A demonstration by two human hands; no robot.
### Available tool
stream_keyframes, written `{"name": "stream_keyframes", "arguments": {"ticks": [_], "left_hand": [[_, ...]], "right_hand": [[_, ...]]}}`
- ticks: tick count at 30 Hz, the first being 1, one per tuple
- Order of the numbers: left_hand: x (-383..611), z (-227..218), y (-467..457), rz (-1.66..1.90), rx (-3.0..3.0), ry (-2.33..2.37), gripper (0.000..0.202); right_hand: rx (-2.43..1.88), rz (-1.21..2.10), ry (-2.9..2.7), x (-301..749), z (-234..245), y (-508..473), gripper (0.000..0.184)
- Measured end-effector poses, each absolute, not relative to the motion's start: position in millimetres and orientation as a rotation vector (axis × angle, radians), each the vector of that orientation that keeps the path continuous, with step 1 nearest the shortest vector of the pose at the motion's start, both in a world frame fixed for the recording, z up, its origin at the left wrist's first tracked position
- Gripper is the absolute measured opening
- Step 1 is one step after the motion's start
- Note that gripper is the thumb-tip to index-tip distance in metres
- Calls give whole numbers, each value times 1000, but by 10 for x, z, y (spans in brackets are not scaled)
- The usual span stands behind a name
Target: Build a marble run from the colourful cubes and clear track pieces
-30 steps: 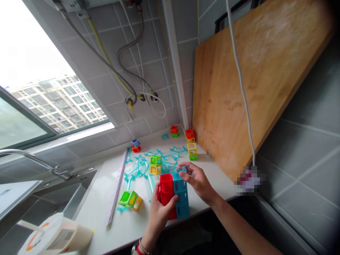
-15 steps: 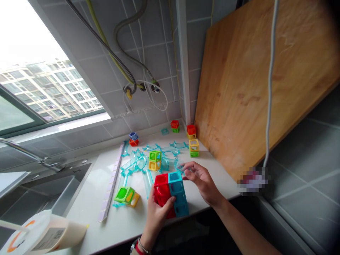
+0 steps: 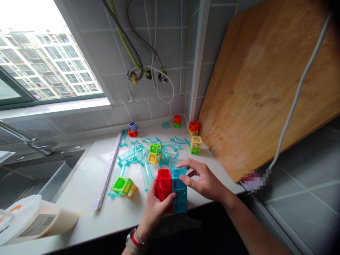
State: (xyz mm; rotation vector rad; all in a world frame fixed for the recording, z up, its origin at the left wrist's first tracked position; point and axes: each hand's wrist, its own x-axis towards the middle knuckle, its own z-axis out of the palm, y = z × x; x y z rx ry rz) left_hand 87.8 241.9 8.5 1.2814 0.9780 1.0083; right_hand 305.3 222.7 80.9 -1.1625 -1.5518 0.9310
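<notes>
My left hand (image 3: 156, 200) is wrapped round the side of a block stack at the counter's front edge, red blocks (image 3: 164, 184) on the left joined to blue blocks (image 3: 180, 193) on the right. My right hand (image 3: 203, 179) is closed at the top of the blue side, thumb and forefinger on a clear teal plastic track piece (image 3: 174, 163) that touches or nearly touches the blue top; the fingers partly cover it. Just behind stands a green block (image 3: 156, 148) on a yellow block (image 3: 154, 158). A tilted green block (image 3: 120, 185) with a yellow one lies to the left.
Several clear teal track pieces (image 3: 147, 175) are spread over the white counter (image 3: 85, 198). More block pairs (image 3: 195, 145) stand along the back and right. A long pale strip (image 3: 106, 177), a lidded cup (image 3: 45, 221) and a sink (image 3: 47, 170) are left; a wooden board (image 3: 255, 81) leans right.
My right hand has moved in from the right of the stack and brought the clear track piece to the top of the blue blocks. My left hand keeps its hold. The camera view has shifted.
</notes>
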Motion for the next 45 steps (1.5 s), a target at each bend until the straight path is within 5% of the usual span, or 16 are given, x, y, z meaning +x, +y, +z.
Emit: {"name": "stream_keyframes", "arguments": {"ticks": [9,17,33,37,41,45], "left_hand": [[864,70,2403,1020,1280,924,57],[838,11,2406,1006,1310,903,61],[882,92,2399,1044,1353,836,57],[878,79,2388,1046,1347,823,57],[874,71,2379,1044,1338,809,56],[867,58,2372,1046,1303,803,58]], "right_hand": [[-1178,909,-1877,3194,1029,2312,11],[-1157,825,-1982,3150,1116,2296,35],[-1244,797,-2026,3141,1121,2295,38],[-1314,778,-2010,3187,1127,2263,26],[-1349,730,-2046,3233,1158,2272,54],[-1305,678,-2157,3231,1179,2328,47]]}}
